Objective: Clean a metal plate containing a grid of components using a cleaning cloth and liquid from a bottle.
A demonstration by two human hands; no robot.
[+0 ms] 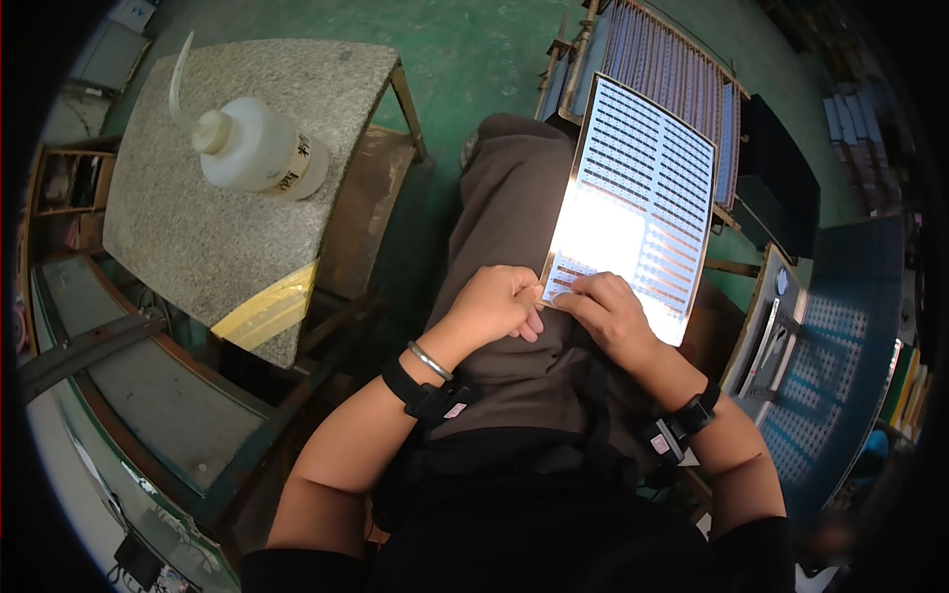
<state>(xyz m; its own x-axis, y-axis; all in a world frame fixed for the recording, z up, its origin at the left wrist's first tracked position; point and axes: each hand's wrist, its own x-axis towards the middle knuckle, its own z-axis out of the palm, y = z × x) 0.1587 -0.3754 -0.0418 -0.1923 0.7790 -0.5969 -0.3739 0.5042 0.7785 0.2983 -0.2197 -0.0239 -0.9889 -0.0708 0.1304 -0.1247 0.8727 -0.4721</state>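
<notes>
A thin, shiny rectangular panel (677,203) slants across my right thigh, covered with rows of small dark and copper-coloured marks. Strong glare washes out its middle. My left hand (499,303) is closed at the panel's near left corner, thumb and index finger pinching the edge. Close beside it, my right hand (615,316) is bent over the panel's near edge, thumb and fingers pressed together on it. The undersides of the right fingers are hidden.
On my left, a speckled grey table (267,232) carries a white plastic wash bottle (252,148) with a bent spout and a strip of yellow tape (267,304). Ahead stands a rack (667,54) of many upright panels. A blue patterned screen (820,366) leans at the right.
</notes>
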